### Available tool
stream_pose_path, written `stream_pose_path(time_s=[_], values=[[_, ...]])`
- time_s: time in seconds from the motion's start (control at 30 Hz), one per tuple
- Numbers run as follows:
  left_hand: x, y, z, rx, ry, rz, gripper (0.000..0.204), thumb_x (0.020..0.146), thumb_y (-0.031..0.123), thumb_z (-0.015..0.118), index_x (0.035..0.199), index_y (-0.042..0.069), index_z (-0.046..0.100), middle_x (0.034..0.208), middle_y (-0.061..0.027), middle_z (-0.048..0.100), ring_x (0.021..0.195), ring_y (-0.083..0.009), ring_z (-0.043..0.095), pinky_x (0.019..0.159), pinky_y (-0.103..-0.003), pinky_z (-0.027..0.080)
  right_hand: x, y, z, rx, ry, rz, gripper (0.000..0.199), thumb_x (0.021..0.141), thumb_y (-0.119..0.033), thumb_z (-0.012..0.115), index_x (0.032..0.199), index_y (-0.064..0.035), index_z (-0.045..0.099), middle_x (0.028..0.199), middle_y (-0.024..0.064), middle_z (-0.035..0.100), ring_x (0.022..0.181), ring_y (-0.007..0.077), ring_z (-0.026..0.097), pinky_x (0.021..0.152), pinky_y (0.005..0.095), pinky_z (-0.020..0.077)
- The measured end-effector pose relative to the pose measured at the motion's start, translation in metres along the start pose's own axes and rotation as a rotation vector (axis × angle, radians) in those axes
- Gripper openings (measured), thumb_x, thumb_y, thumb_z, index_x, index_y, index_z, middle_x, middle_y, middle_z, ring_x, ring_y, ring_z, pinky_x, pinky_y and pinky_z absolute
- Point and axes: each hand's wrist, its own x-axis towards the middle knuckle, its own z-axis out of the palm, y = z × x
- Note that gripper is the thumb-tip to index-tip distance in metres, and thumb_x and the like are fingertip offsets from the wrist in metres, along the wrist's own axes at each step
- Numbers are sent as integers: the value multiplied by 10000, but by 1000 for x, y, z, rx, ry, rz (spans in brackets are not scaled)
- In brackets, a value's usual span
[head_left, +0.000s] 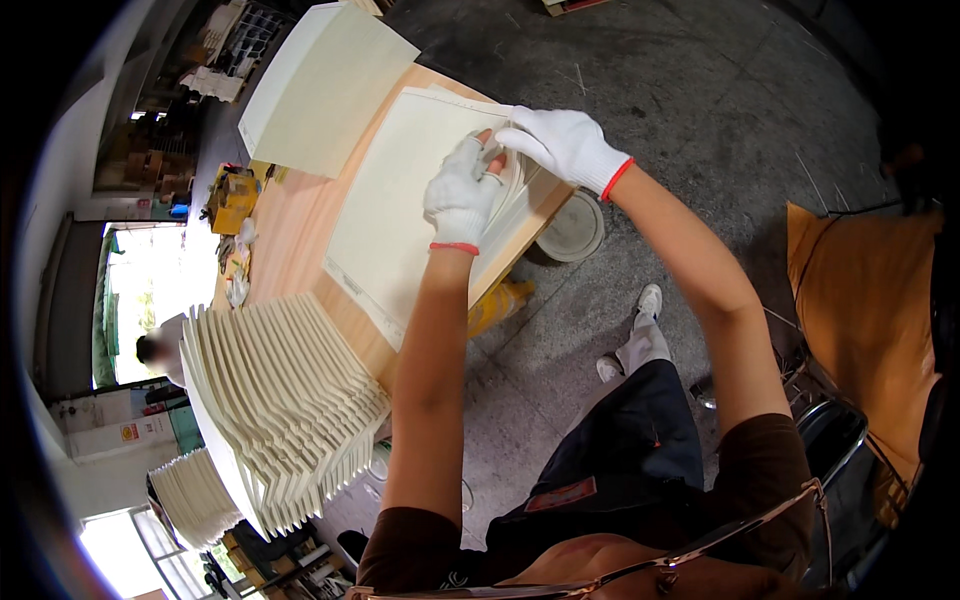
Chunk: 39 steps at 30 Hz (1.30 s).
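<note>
A stack of large cream paper sheets (400, 200) lies on a wooden table (295, 230). My left hand (462, 195), in a white glove with a red cuff, presses on the stack's right edge with its fingers bent around the sheet edges. My right hand (562, 145), gloved the same way, pinches the curled edge of the top sheets at the stack's far right corner, right next to the left hand. The lifted sheet edges bow upward between the two hands.
A fanned pile of folded cream sheets (285, 400) stands at the table's near left. Another large sheet pile (320, 90) lies at the far end. A round white bucket lid (572, 228) sits on the concrete floor. An orange-brown cloth (865, 320) drapes at right. A person (160, 350) stands far left.
</note>
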Motion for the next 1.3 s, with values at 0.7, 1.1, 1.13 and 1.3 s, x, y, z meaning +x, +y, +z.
stream_pose_path(time_s=[0.7,1.1,1.13,1.3], values=[[-21,-3,-3,-552,52,53,297,886,200,688,1171,117,682,1095,-117,704,990,-250,692,860,-326,525,-7,-4,20,61,29,283,503,987,-577,387,1160,-144,575,894,170,697,869,356,673,738,443,511],[-23,3,-9,-237,-27,95,349,850,212,730,1194,176,685,1019,-119,706,893,-193,685,809,-296,523,-10,-11,13,-55,-10,191,287,1011,-393,387,1184,-241,559,1027,64,645,864,286,671,719,414,517],[-23,2,-8,-236,-20,107,347,855,209,726,1198,175,684,1012,-119,706,884,-195,684,805,-297,524,-11,-12,12,-70,3,158,285,1011,-392,389,1188,-244,557,1026,64,646,865,286,670,720,412,518],[-23,1,-7,-313,18,136,325,891,187,678,1216,169,680,1026,-124,707,893,-206,691,803,-294,524,-12,-9,15,8,32,196,358,1011,-450,392,1181,-171,540,925,122,676,823,319,677,710,432,515]])
